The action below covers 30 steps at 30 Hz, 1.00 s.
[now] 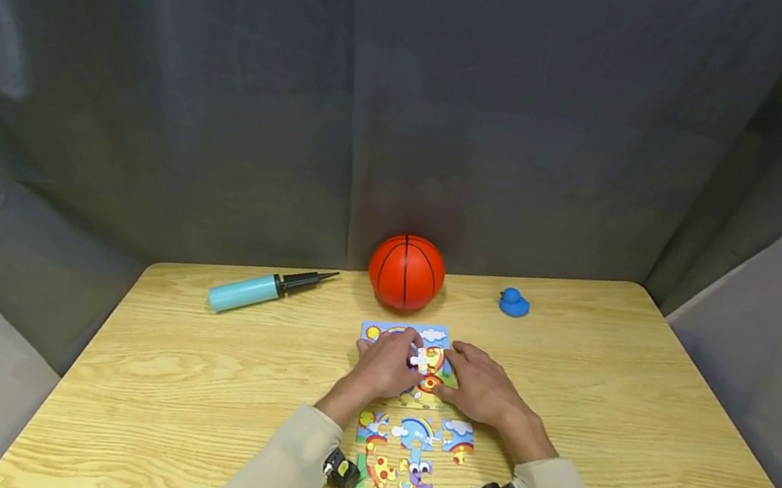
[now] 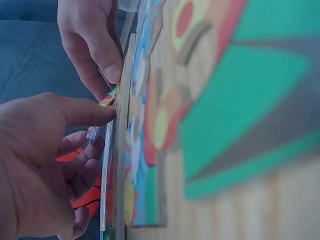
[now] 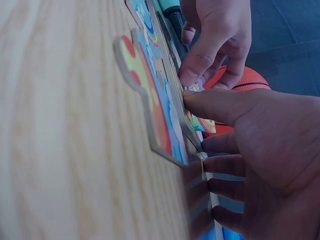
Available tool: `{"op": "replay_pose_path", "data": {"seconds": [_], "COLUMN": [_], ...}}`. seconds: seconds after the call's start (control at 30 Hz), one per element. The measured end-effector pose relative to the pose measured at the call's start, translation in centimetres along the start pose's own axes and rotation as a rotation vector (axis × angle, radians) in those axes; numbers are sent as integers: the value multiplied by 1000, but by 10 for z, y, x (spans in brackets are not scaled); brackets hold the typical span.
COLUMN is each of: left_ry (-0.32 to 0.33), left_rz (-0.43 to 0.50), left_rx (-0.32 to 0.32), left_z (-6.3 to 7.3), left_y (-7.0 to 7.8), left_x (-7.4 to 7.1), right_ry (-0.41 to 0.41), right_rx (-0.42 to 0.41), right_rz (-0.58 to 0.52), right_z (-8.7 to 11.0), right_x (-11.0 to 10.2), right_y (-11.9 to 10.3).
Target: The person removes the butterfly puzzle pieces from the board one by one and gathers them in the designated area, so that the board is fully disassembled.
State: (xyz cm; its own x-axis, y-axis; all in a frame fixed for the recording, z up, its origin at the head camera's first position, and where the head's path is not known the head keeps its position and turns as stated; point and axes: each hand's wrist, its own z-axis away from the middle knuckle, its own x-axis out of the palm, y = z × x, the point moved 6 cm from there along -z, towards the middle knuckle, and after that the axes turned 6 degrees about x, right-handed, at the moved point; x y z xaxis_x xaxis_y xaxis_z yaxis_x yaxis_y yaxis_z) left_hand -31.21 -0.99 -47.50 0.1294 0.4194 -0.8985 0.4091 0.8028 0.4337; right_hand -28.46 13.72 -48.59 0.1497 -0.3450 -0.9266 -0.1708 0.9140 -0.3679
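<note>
Both hands work over a colourful jigsaw picture board at mid-table. My left hand has its thumb and bent fingers around a puzzle piece with purple on it. From the right, my right hand holds a red, yellow and green puzzle piece between thumb and forefinger, the other fingers lying along the board's side. The thumbs are close together in both wrist views. In front of the board lie several loose puzzle pieces, among them a purple-faced one.
Behind the board sits a red basketball, close to the dark curtain. A light-blue hand pump with a black nozzle lies at the back left. A blue rubber duck stands at the back right of the wooden table.
</note>
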Motion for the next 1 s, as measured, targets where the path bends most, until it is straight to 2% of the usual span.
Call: {"op": "replay_pose_path", "data": {"seconds": [0.23,0.37,0.5,0.77,1.0], "left_ry": [56,83,109,100,60], "left_rz": [-34,-40,-19,-23,-47], "left_rx": [-28,-33,-10,56,92], "left_z": [2,8,17,38,54], "left_y": [-5,-7,-6,6,17], "left_x": [-1,-5,-10,-17,-16], "right_ry": [2,6,6,10,12], "right_rx": [4,0,-3,3,4], "right_rz": [2,4,-5,-6,-3], "right_z": [0,0,0,0,0], "right_x": [0,1,0,-3,-3], "right_y": [2,2,1,0,1]}}
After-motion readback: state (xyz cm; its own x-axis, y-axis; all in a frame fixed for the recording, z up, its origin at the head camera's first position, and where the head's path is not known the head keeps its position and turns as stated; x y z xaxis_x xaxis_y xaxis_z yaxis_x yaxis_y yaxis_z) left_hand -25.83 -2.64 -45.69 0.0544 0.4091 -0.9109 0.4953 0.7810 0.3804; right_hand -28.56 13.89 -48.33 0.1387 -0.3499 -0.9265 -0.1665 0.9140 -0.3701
